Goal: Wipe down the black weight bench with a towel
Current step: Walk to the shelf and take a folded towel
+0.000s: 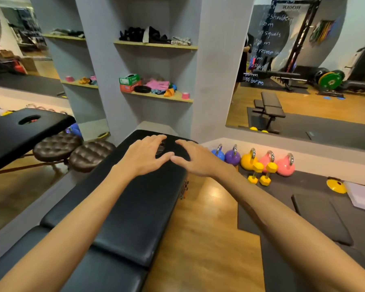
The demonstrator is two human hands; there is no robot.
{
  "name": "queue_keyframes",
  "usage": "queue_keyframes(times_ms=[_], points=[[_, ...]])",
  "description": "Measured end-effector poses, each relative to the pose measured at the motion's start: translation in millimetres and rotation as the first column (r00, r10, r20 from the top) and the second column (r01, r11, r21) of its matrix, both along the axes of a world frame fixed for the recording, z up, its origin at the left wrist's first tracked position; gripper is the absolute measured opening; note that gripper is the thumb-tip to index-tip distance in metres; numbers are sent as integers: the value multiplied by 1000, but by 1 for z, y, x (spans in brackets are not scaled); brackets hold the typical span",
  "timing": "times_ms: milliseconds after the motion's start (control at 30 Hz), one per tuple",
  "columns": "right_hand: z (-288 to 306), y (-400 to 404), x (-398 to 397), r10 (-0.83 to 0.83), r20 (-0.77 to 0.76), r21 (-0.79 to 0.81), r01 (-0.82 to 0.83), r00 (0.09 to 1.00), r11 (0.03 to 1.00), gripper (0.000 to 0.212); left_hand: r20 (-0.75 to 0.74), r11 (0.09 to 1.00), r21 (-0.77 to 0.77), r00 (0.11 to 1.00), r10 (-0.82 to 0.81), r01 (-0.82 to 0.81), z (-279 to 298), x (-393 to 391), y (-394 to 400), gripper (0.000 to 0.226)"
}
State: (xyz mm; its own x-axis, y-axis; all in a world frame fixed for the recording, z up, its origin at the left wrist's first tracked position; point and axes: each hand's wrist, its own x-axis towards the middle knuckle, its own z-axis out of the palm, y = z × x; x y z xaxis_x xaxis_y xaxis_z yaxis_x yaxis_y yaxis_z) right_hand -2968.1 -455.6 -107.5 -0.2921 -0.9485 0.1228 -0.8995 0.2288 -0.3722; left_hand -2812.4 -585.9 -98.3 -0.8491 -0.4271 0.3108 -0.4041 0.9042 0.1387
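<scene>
Looks like the wiping hasn't started, since no towel is in sight. Both the left hand (144, 153) and right hand (193, 158) are spread flat and holding nothing, thumbs nearly touching, over the far end of the bench (122, 209). The bench runs from under the palms back toward the person: black, shiny padded vinyl in sections, with a slot between the fingers. Next job is probably fetching a towel.
</scene>
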Motion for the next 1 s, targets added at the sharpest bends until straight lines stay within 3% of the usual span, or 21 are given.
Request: queue_keyframes(times_ms=[467, 833, 1000], points=[[40, -172, -219, 18, 7, -53, -17, 1000, 998, 77, 1, 999, -21, 999, 48, -48, 35, -219, -165, 67], [119, -282, -408, 89, -28, -219, -93, 996, 971, 66, -167, 964, -123, 963, 213, -235, 108, -404, -252, 74], [154, -331, -482, 95, -30, -278, -100, 995, 955, 70, -242, 956, -139, 945, 222, -260, 147, -476, -299, 63]])
